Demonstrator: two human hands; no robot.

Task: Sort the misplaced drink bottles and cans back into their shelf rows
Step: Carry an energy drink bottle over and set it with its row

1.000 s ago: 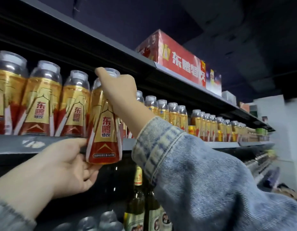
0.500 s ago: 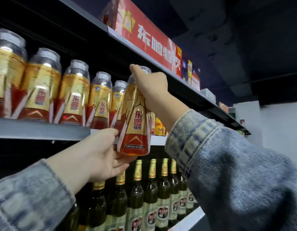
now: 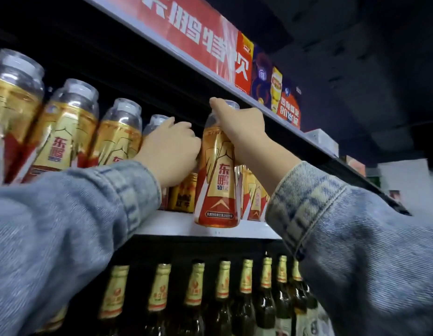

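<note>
My right hand (image 3: pixel 237 124) grips the clear cap end of a gold-and-red drink bottle (image 3: pixel 219 180) and holds it upright, its base level with the front lip of the white shelf (image 3: pixel 167 225). My left hand (image 3: pixel 171 151) reaches onto the shelf just left of that bottle, with its fingers curled over the top of a short gold can (image 3: pixel 182 197) that stands among the bottles. The can's top is hidden under my hand. A row of matching gold-and-red bottles (image 3: pixel 65 132) fills the shelf to the left, and more of them (image 3: pixel 255 197) stand to the right behind the held bottle.
The shelf above carries a long red carton (image 3: pixel 198 32) and smaller coloured boxes (image 3: pixel 276 93), leaving little headroom over the bottle caps. Dark glass bottles with gold foil necks (image 3: pixel 225 287) line the shelf below. The aisle opens to the right.
The view has shifted right along the shelf. My left hand left the bottle's base and rose onto the shelf over the gold can. My right hand still holds the bottle by its top.
</note>
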